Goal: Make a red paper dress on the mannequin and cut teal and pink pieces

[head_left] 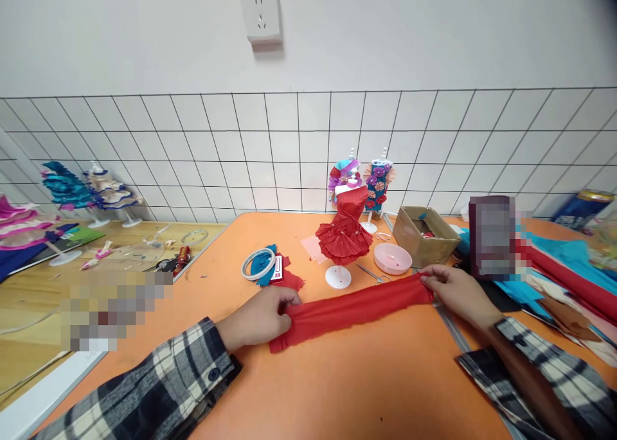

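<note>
A long strip of red fabric [354,309] lies stretched across the orange table [337,388] in front of me. My left hand [263,316] pinches its left end with fingers closed. My right hand [456,291] grips the right end, fingers curled over the cloth. Behind the strip stands a small mannequin in a red pleated dress [344,234] on a white round base.
A pink dish [393,259], a cardboard box [424,236], small scissors [373,274], a tape roll on blue cloth [259,264] and two decorated mannequins [366,183] stand behind. Blue and red fabrics [569,266] pile at right. More dressed mannequins [87,189] sit on the wooden table at left.
</note>
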### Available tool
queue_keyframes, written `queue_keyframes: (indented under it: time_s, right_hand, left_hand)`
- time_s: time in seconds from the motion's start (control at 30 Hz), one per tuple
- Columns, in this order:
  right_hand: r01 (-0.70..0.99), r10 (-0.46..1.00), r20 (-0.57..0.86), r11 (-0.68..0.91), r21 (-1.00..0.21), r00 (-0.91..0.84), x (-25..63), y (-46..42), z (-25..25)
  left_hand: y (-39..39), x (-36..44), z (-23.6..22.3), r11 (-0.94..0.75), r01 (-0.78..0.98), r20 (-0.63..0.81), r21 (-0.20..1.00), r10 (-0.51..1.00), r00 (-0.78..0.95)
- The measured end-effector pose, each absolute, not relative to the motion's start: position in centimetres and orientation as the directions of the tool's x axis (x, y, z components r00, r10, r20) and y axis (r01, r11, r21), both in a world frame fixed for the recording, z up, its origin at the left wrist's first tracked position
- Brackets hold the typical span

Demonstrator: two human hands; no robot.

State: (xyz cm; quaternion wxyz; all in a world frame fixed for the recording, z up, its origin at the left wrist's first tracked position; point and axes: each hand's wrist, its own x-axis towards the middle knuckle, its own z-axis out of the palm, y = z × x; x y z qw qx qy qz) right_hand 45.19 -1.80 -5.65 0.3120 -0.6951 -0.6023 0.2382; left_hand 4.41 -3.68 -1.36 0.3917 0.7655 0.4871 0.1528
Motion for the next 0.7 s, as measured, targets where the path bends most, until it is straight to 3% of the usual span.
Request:
queue_keyframes:
  time_s: [0.17,0.27,0.4,0.47,0.57,0.7]
  right_hand:
    - [0.896,0.998,0.023,0.058,-0.440,-0.053,44.2,-2.6,-5.1]
    - [0.951,0.989,0.124,0.109,-0.290,-0.075,43.3,-3.1,-4.3]
    - [0.927,0.930,0.317,0.274,-0.256,-0.187,40.4,-3.4,-4.1]
    - [0.913,0.909,0.297,0.357,-0.197,-0.291,38.6,-3.3,-4.5]
    - [0.930,0.919,0.213,0.357,-0.087,-0.333,37.1,-3.1,-5.1]
    - [0.936,0.925,0.174,0.350,-0.041,-0.338,37.6,-3.2,-5.2]
  left_hand:
    - [-4.7,4.8,0.0,-0.196,0.625,-0.238,0.756,0.807,0.541]
    - [-5.0,5.0,-0.1,-0.231,0.671,-0.276,0.705,0.782,0.559]
    - [-5.1,5.4,-0.5,-0.197,0.598,-0.279,0.777,0.744,0.607]
    - [-5.2,5.6,-0.6,-0.099,0.528,-0.317,0.843,0.701,0.638]
    - [-5.1,5.8,-0.7,0.031,0.405,-0.326,0.914,0.649,0.688]
    - [-4.7,5.6,-1.4,0.181,0.235,-0.292,0.955,0.706,0.645]
